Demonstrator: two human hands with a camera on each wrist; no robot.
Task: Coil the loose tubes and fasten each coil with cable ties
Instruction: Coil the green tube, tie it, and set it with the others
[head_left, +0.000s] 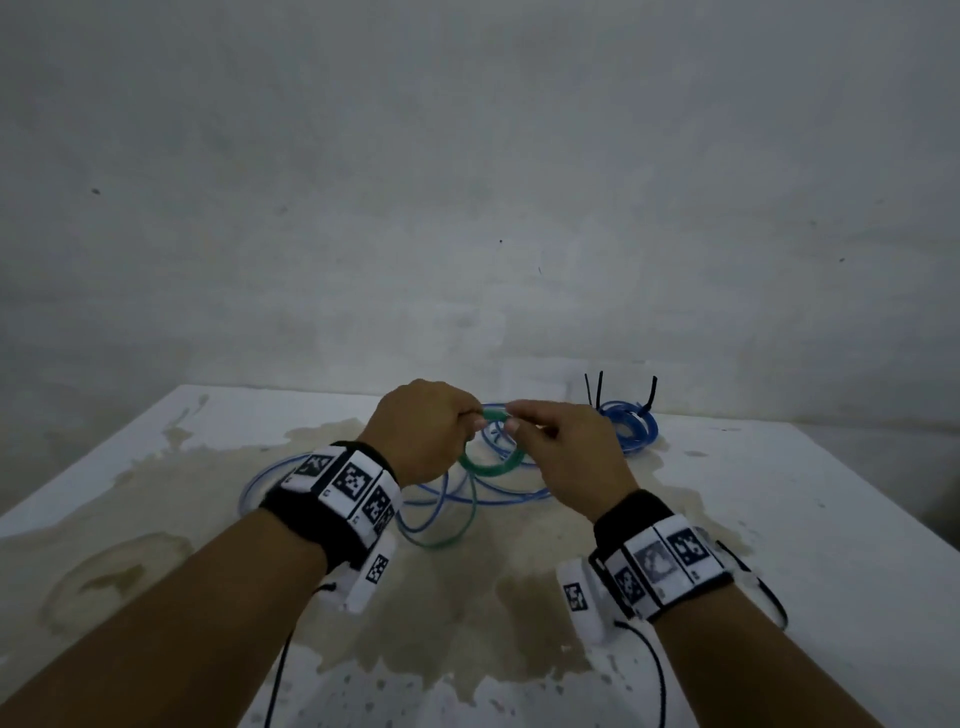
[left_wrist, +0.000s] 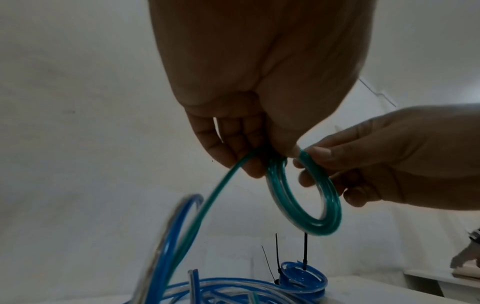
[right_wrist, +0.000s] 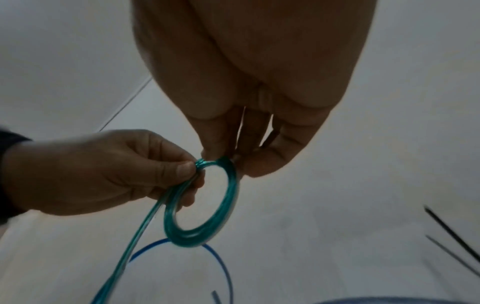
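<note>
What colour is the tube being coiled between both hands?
Translucent green tube; the left wrist view shows it best.

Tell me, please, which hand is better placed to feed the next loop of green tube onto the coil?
Likely the right hand: the left hand pinches the green coil where the loose tail leaves.

tied coil (head_left: 628, 427) behind right, loose tubes (head_left: 441, 499) centre
</note>
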